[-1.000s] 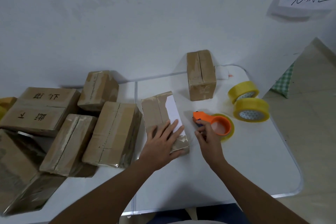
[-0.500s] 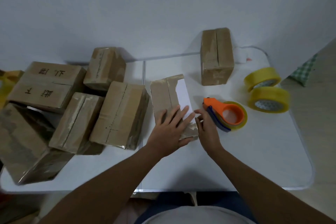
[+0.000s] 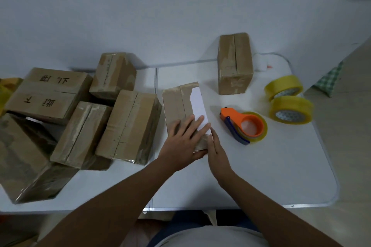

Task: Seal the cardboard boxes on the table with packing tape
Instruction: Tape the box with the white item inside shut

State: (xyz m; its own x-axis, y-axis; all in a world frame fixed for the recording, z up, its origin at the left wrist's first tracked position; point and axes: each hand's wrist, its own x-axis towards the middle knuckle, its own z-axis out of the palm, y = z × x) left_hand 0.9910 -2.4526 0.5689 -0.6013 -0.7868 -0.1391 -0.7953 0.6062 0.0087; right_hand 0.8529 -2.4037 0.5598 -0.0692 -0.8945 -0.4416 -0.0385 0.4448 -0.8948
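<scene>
Surface: white table (image 3: 261,176) with rounded corners and a seam down its middle, set against a plain pale wall (image 3: 160,16). Tan floor (image 3: 351,146) to the right; a green checked cloth (image 3: 329,78) lies there.

Item 1: small cardboard box (image 3: 180,102), brown tape along its top, a white label (image 3: 197,102) on its right half. The left hand (image 3: 180,142) lies flat on the near end of the box, fingers (image 3: 192,124) straight and spread, pressing the top, thumb under the near edge. The right hand (image 3: 217,156) stands just beside the box's near right corner, its fingers straight and together, touching that side; it grips nothing.

Item 2: orange tape dispenser (image 3: 244,126) with a yellowish roll, on the table to the right of the right fingers, apart from them.

Item 3: two yellow tape rolls (image 3: 289,100), farther right, overlapping.

Item 4: one taped box (image 3: 234,64) beyond the fingers, near the wall.

Item 5: heap of taped boxes (image 3: 80,116) left of the left fingers, the nearest one just beside the pressed box; one carries black handwriting.
</scene>
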